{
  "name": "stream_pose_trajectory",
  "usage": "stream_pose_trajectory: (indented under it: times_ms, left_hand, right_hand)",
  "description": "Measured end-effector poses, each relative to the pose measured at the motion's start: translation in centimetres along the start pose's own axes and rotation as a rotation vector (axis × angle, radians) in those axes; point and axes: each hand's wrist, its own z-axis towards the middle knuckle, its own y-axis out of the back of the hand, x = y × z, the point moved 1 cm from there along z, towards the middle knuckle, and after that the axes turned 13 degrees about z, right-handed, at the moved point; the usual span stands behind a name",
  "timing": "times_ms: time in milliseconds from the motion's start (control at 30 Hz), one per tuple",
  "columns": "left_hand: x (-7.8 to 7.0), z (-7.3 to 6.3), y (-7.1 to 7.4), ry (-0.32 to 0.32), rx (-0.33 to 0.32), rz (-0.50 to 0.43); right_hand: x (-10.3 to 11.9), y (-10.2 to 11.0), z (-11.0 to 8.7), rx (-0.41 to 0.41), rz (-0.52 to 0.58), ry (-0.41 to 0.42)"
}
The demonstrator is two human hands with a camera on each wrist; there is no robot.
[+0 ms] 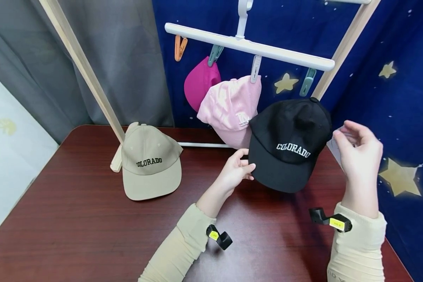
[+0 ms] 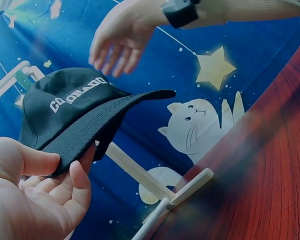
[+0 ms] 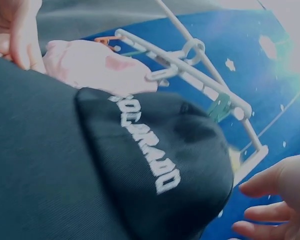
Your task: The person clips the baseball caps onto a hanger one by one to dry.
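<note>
The left hand (image 1: 234, 170) pinches the brim of a black baseball cap (image 1: 290, 137) lettered COLORADO, thumb on top and fingers beneath, as the left wrist view shows. That cap is held up over the table, its crown below a green clothespin (image 1: 308, 82). Just right of the crown is the right hand (image 1: 361, 150), fingers loosely bent, nothing in them; a gap separates it from the cap in the right wrist view. A pink LA cap (image 1: 229, 105) hangs from a pale grey clothespin (image 1: 255, 69), partly behind the black one. A magenta cap (image 1: 199, 84) hangs from another green clothespin (image 1: 215, 55).
The white hanger bar (image 1: 246, 45) also carries an orange clothespin (image 1: 179, 47). Wooden posts (image 1: 88, 74) frame it on both sides. A beige COLORADO cap (image 1: 149, 160) rests on the dark red table (image 1: 91, 231) at left. A starry blue curtain (image 1: 380, 102) hangs behind.
</note>
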Motion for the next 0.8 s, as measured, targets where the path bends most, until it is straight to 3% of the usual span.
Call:
stream_pose_trajectory:
  times_ms: [100,200,467,800]
  left_hand:
    - [0.0,0.0,0.0,0.001,-0.001,0.001]
    - [0.1,0.0,0.0,0.001,-0.001,0.004]
    - [0.0,0.1,0.0,0.012,-0.004,0.004]
    - [0.0,-0.1,0.0,0.008,-0.001,-0.006]
  right_hand:
    - [1.5,-0.2,0.5,-0.058,0.055,0.053]
    - [3.0,-0.4,1.0,-0.066,0.091,0.069]
    - [5.8,-1.7,2.1,0.037,0.107,0.103]
    - [7.3,-3.6,3.9,0.150,-0.003,0.150]
